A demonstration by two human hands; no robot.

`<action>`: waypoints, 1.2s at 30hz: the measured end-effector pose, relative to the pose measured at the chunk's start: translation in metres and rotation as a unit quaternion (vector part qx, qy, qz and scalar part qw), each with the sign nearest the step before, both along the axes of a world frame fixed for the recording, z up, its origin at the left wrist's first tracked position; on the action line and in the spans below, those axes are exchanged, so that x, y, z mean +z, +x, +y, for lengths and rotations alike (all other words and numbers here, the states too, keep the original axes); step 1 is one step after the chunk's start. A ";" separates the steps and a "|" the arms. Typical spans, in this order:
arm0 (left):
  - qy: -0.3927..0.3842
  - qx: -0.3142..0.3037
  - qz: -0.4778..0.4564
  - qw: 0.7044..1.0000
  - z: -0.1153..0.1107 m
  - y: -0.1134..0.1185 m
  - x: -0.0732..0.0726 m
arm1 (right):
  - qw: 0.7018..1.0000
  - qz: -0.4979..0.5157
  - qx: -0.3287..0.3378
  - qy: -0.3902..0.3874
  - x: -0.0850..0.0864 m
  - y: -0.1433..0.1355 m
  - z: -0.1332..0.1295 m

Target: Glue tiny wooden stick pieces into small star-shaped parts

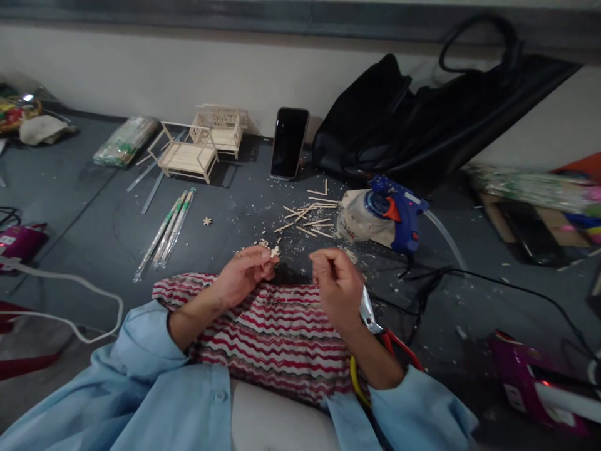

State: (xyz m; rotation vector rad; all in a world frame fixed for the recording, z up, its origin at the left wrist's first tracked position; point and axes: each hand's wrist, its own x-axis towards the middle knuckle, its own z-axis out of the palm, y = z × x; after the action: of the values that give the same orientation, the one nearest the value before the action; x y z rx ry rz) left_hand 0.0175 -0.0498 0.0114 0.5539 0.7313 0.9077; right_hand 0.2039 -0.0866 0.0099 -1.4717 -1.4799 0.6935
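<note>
My left hand is closed in a pinch on a small pale wooden piece, perhaps flower-shaped like the wooden flower lying on the table. My right hand is apart from it, fingers curled together; whatever they hold, if anything, is hidden. Thin wooden sticks lie scattered beyond my hands among pale crumbs. A red-handled cutting tool lies partly under my right forearm. Beyond the right hand, a blue glue gun rests on a clear plastic container. A striped cloth covers my lap.
Two miniature wooden furniture frames stand at the back left, near wrapped sticks and a plastic-wrapped bundle. A phone leans on the wall beside a black bag. Black cables run at the right, near a purple device.
</note>
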 end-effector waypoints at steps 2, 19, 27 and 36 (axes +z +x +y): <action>0.010 0.000 0.011 1.000 -0.001 0.000 -0.001 | 1.000 0.013 0.017 -0.012 0.005 -0.005 0.000; 0.086 -0.056 0.094 0.990 0.005 -0.005 -0.002 | 0.956 0.238 0.141 -0.098 0.005 -0.010 0.003; 0.304 0.208 0.574 0.732 0.052 -0.081 0.004 | 0.940 0.339 0.030 -0.023 -0.001 -0.011 0.011; 0.179 0.119 0.733 0.645 0.063 -0.103 -0.003 | 0.995 0.101 -0.013 -0.019 -0.006 -0.004 0.008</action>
State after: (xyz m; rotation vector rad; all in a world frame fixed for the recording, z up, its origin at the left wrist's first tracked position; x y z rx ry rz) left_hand -0.0860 0.0130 0.0089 1.6467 2.1610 0.6815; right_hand 0.2000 -0.0785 0.0041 -1.4028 -1.2965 0.8343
